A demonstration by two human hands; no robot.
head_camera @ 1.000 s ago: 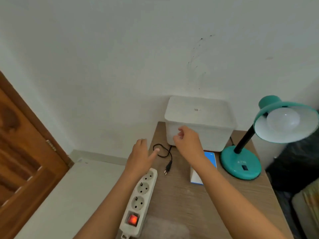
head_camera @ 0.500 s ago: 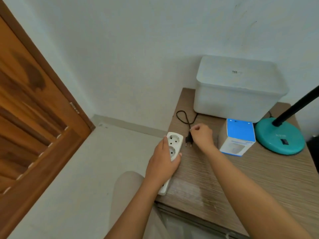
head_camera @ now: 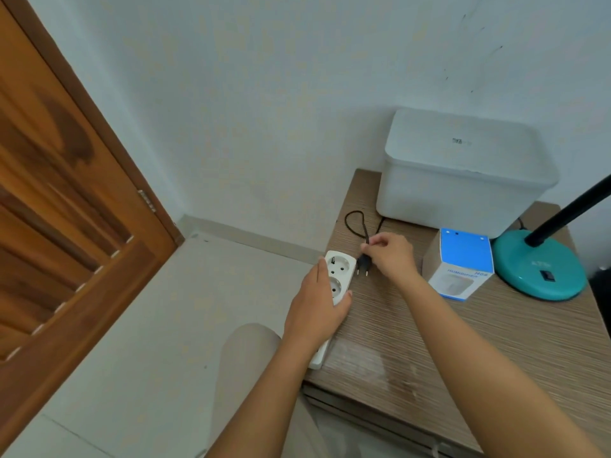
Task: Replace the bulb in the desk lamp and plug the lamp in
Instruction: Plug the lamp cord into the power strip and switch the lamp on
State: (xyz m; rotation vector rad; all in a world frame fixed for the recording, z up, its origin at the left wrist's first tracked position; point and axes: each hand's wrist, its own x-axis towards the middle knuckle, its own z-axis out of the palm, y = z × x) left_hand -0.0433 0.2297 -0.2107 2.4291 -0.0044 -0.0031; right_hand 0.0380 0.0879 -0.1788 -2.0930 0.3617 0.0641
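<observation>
Plug (head_camera: 363,262) pinched in right hand (head_camera: 390,256), pins down, just beside far socket of power strip (head_camera: 337,279). Left hand (head_camera: 317,309) clamped over strip, pinning it to table (head_camera: 463,342). Plug looks light, rigid; grip body, not floppy cord (head_camera: 355,223). Blue box (head_camera: 461,266), lamp base (head_camera: 542,269) sit right of right hand.

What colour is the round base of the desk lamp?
The lamp base is teal green, seen in the head view.
</observation>
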